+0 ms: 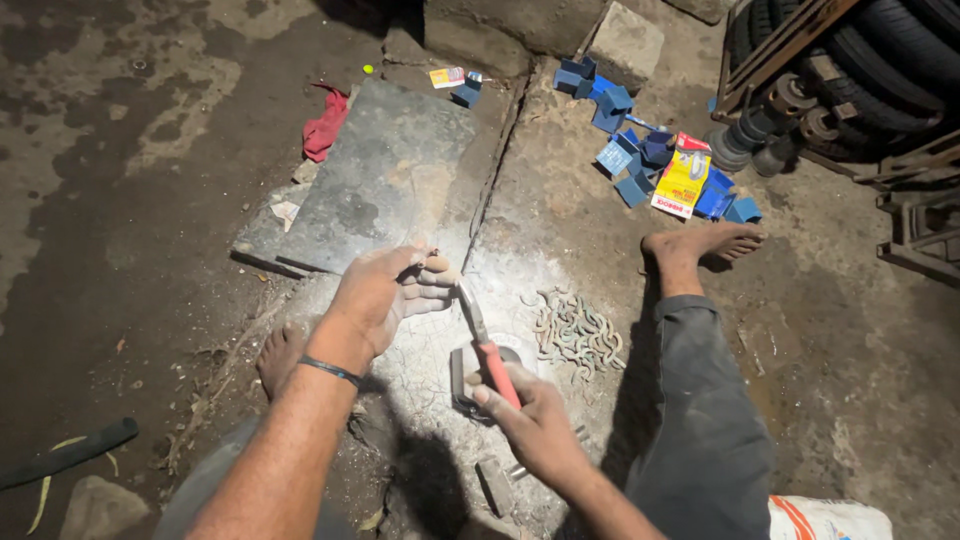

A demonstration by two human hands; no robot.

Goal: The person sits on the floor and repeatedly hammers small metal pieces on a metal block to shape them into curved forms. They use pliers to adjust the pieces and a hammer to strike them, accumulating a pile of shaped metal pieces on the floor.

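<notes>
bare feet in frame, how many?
2. One foot is on the ground left of the left forearm. The other foot is at right, near the blue boxes.

Yellow-and-red flat box [681, 184] on floor at upper right, among scattered blue cardboard boxes [620, 150]. Small yellow-red-white packet [446, 77] near top centre, beside one blue box [467, 93]. White sack with orange stripes [828, 519] at bottom right.

Single head-worn view, steeply downward and close over the squatting person's hands and the lit floor [560, 215]
</notes>
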